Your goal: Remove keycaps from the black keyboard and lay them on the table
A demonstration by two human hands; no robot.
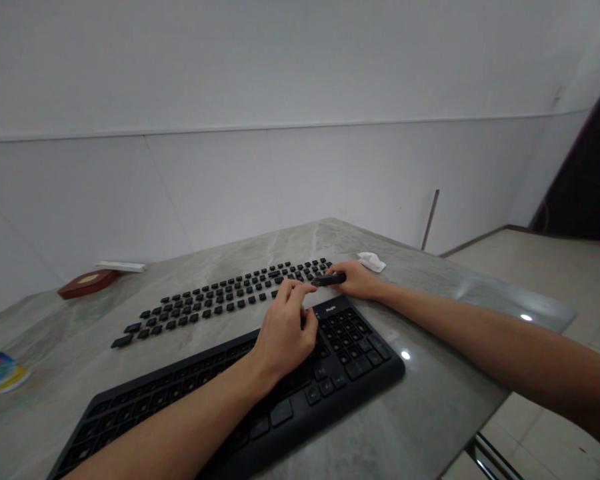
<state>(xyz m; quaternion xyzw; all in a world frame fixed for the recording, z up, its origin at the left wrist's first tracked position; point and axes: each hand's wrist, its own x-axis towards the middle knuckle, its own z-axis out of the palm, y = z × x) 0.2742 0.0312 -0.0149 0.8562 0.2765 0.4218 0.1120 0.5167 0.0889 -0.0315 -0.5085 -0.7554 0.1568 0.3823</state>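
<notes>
My right hand (355, 279) is closed around a small black tool (331, 279), probably a brush or puller, though its exact kind is unclear. The tool points left, above the loose keycaps (240, 291) laid out in rows. Over the black keyboard (353, 393) hovers my left hand (287, 323), its index finger stretched to the tool's tip and its thumb apart from that finger. I see nothing between them. Most of the keyboard's key places are bare sockets, while several large keys remain along the near edge. My left forearm covers part of it.
A crumpled white tissue (371, 261) lies beyond my right hand. At the far left are a reddish-brown wooden object (89, 283), a white strip (121, 266) and a colourful container (1, 372). The grey marble-look table (405, 427) stands against a white wall.
</notes>
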